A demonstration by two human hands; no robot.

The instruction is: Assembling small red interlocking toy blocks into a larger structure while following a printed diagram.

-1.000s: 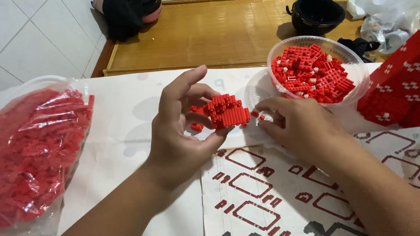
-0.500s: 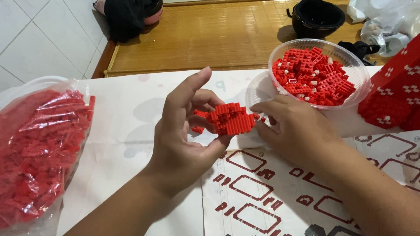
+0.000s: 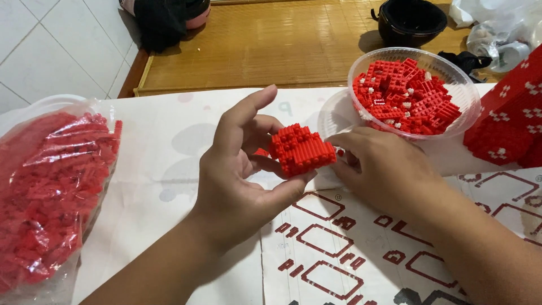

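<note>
2 hands are showing, both the person's own. The left hand [image 3: 240, 175] is holding 1 red brick block [image 3: 301, 149] approx mid-table, pinching it w/ thumb below and fingers curled behind, index finger sticking up free. The right hand [image 3: 384, 166] is resting just beside the block's right edge, fingertips touching or nearly touching it; fingers are curled narrow, and whether they're gripping anything is hard to tell. The block is looking like a chunky stack of tiny studded plastic bricks, ribbed on the sides, knobby on top. 1 clear round plastic bowl [image 3: 467, 110] is sitting behind the right hand, filled w/ loose red bricks plus a few white ones. 1 clear plastic bag [image 3: 51, 186], crinkly and glossy, is lying at the left edge, packed w/ small red pieces. 1 larger red build [image 3: 505, 127] w/ white cross-shaped dots is standing at the right edge, near the bowl. Under the hands, 1 paper instruction sheet [image 3: 339, 254] is showing dark-red outlined rectangles and small blocks on white. Beyond the table, a woven bamboo-type mat [image 3: 265, 45] is lying on the white tile floor, w/ 1 black round pot [image 3: 409, 20] on it.
</note>
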